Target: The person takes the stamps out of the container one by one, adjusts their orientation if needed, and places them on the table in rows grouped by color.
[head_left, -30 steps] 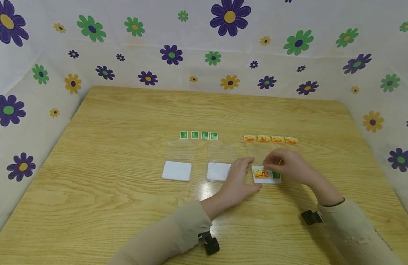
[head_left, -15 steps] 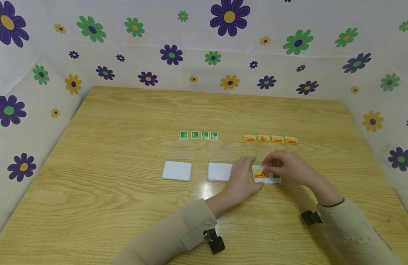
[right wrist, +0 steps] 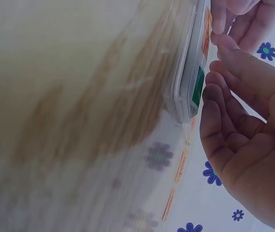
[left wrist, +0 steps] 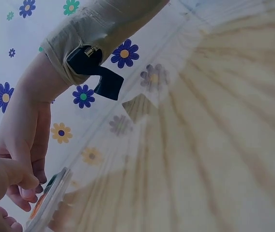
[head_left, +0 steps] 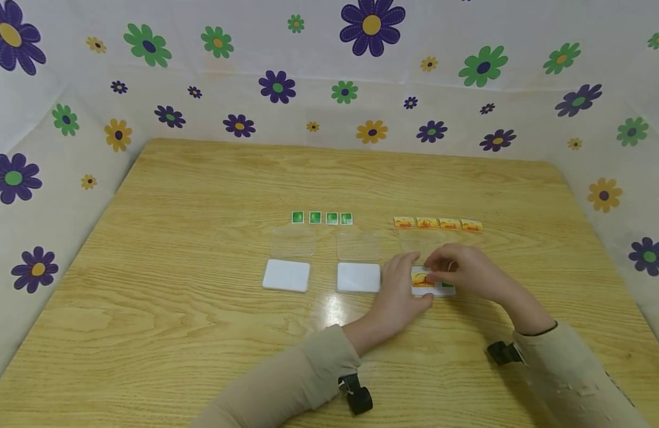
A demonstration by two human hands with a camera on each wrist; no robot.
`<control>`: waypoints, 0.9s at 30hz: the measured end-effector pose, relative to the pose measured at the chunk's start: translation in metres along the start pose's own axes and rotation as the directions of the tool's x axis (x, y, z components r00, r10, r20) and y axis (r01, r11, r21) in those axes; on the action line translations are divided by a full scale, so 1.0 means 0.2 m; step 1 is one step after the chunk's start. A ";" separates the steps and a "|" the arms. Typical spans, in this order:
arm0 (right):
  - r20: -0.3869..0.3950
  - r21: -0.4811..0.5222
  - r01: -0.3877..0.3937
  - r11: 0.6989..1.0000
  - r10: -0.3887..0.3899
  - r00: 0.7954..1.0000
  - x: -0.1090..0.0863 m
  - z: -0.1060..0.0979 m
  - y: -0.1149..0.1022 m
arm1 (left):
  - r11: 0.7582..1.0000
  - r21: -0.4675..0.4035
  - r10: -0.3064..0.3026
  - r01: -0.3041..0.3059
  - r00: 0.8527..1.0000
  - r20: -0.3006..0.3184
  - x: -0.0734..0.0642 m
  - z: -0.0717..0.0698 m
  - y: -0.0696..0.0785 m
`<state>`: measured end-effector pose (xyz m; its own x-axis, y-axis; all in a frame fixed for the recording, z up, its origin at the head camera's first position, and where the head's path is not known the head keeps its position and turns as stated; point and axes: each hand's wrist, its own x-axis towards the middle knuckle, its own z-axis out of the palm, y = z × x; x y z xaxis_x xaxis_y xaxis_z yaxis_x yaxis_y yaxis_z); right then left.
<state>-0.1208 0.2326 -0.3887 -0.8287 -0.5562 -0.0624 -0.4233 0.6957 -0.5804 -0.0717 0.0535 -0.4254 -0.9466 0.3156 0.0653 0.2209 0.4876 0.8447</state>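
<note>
Spread left hand [head_left: 397, 291] brackets the stickered card [head_left: 438, 290], right hand [head_left: 470, 271] curls over it, both grips unclear; two blank cards [head_left: 286, 276] [head_left: 358, 277] remain.

Hands [head_left: 396, 291], seemingly just apart, block the rightmost card [head_left: 439, 290]; table [head_left: 163, 255] free leftward.

Centre of the frame: four green stickers [head_left: 315, 217], four orange stickers [head_left: 427, 223], three clear plastic pieces [head_left: 293, 244], three white cards [head_left: 286, 276].
</note>
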 end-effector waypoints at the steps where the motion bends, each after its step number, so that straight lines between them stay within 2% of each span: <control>1: -0.003 0.000 0.003 1.000 -0.003 1.000 0.00 0.00 0.00 | 1.000 0.006 0.008 -0.008 1.000 -0.004 0.00 0.00 0.00; 7: -0.014 -0.004 0.008 1.000 -0.008 1.000 -0.02 0.00 0.00 | 0.999 0.036 0.032 -0.032 0.999 0.001 -0.01 0.02 -0.02; 15: 0.016 0.008 -0.014 1.000 0.014 1.000 -0.02 0.00 0.00 | 0.995 0.079 0.052 -0.053 0.999 0.018 -0.01 0.02 -0.04; 27: 0.011 -0.025 -0.011 1.000 0.011 1.000 0.00 0.01 0.00 | 0.989 0.134 0.050 -0.056 0.998 0.049 -0.03 0.01 -0.03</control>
<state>-0.1194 0.2323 -0.3907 -0.8294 -0.5533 -0.0778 -0.4232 0.7130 -0.5591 -0.0681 0.0495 -0.4320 -0.9219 0.3788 0.0813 0.3029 0.5739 0.7608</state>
